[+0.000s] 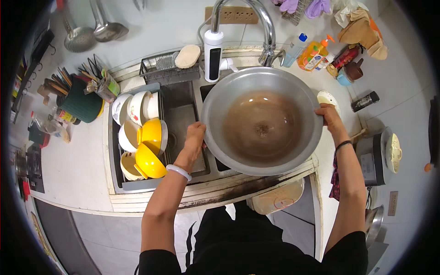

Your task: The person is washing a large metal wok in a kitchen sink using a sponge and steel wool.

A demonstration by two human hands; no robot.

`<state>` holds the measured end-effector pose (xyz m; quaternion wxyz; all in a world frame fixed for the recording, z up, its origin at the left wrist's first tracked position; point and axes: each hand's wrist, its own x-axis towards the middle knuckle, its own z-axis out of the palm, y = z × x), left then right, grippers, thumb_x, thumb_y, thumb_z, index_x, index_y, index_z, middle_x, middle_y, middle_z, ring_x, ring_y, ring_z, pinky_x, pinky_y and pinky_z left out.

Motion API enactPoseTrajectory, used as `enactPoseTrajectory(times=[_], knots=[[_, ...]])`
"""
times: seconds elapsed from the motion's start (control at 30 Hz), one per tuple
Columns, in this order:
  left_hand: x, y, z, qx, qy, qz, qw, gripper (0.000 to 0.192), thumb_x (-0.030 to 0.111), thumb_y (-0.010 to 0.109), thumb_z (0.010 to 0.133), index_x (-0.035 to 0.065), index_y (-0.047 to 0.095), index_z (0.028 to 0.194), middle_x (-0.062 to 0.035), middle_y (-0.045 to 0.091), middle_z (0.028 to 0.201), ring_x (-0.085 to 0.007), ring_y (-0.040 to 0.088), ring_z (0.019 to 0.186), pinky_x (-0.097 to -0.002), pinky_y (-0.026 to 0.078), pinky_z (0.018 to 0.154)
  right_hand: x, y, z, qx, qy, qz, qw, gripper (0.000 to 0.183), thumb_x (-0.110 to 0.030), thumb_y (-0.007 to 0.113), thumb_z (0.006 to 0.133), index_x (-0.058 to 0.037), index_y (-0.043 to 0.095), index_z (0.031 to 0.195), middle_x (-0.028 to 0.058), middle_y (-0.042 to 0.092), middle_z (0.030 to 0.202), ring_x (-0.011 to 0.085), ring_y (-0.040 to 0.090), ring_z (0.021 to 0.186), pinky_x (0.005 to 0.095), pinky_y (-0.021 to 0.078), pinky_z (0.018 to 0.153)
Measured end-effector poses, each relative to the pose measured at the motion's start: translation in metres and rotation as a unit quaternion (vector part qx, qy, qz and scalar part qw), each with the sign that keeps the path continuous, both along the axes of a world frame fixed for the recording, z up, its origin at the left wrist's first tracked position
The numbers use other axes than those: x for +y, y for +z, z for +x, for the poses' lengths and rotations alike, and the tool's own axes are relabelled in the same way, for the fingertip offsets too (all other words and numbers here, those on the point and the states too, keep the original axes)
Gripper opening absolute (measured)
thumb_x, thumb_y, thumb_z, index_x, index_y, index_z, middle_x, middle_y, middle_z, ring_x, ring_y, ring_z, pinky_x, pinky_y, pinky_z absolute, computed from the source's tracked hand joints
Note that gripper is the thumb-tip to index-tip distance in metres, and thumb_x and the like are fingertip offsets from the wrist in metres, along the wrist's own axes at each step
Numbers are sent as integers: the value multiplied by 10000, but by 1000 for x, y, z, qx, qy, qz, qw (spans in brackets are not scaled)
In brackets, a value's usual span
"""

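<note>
A large round metal basin [215,147] is over the right part of the double sink, under the curved faucet [269,37]. Brownish water [261,120] covers its bottom, with a small dark patch of sediment near the middle. On the left side, my left hand [196,135] grips the rim. My right hand [330,118] holds the opposite rim, close to a pale oval dish [328,98] on the counter. Most of the right sink basin is hidden below the metal one; whether the two touch cannot be seen.
Several bowls [151,161], white and yellow, fill a rack in the left sink [182,113]. A dark green utensil holder [84,99] stands at left. Behind, to the right, are an orange pump bottle [312,55] and a clear bottle [295,51]. A rice cooker [373,158] sits at right.
</note>
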<state>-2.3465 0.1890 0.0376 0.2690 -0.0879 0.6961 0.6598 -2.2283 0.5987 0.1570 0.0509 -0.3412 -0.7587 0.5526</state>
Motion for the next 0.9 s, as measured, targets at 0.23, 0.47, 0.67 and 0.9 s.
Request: enactPoseTrajectory(times=[0.23, 0.47, 0.67, 0.9], knots=[[-5, -10, -17, 34, -27, -23, 999, 253, 88, 478, 799, -38, 591, 987, -81, 593, 684, -160, 527, 477, -276, 423, 400, 16, -70, -12, -26, 33, -62, 997, 72, -99, 604, 735, -42, 609, 779, -3, 524, 610, 91, 438, 455, 235, 367, 392], [-18, -10, -19, 25, -118, -25, 992, 348, 36, 525, 760, -20, 544, 1103, -118, 584, 778, -235, 595, 633, -351, 493, 500, 26, -110, -5, -41, 41, -120, 991, 94, -116, 616, 758, -45, 625, 818, -20, 547, 633, 74, 448, 474, 227, 356, 410], [55, 69, -43, 522, -107, -391, 751, 459, -37, 477, 715, 67, 502, 1161, -169, 523, 1089, -329, 547, 944, -403, 473, 792, 34, -122, 1, -16, 50, -126, 991, 126, -122, 612, 770, -45, 636, 867, -13, 579, 656, 64, 477, 468, 208, 344, 375], [136, 29, -109, 622, -203, -418, 630, 446, -16, 490, 729, -10, 475, 1174, -190, 469, 1218, -342, 446, 1119, -393, 379, 942, 16, -113, -2, -31, 69, -107, 991, 171, -138, 595, 793, -18, 634, 909, 11, 594, 665, 82, 504, 473, 219, 369, 350]])
